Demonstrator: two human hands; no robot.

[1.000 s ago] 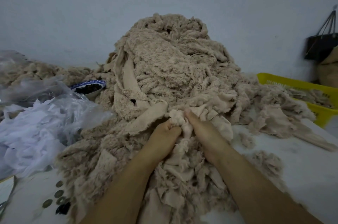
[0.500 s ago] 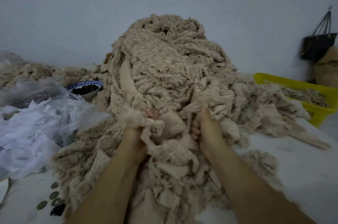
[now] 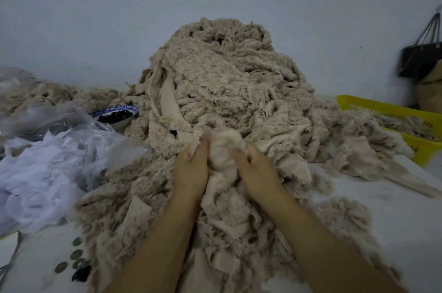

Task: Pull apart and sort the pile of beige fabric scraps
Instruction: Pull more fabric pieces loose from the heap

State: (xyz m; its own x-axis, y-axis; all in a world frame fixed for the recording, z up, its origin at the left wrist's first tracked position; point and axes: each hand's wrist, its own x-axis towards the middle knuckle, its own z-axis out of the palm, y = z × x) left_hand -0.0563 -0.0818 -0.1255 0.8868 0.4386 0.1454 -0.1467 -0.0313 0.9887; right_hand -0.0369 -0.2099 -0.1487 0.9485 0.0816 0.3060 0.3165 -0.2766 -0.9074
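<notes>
Far left, a crumpled clear plastic bag (image 3: 47, 168) stuffed with white scraps lies on the white table top (image 3: 394, 216). Just behind it sits a blue-and-white patterned bowl (image 3: 116, 112) holding dark pieces, too small to tell what. At the near left edge, a few round greyish discs (image 3: 76, 254) lie beside the beige fringe. Centre now: the big pile of beige fleecy fabric scraps (image 3: 227, 82) heaps up against the pale wall and spills toward the camera across the table. At its near foot, the left hand (image 3: 191, 168) grips one side of a pale beige wad (image 3: 223, 149), fingers curled into it. The right hand (image 3: 256, 168) clamps the other side — the two hands close together, only the blurred wad between them. Off to the right, a yellow slotted plastic basket (image 3: 394, 111) holds more beige scraps, with the pile's edge reaching it. A black handled bag (image 3: 421, 58) hangs on the wall above.
</notes>
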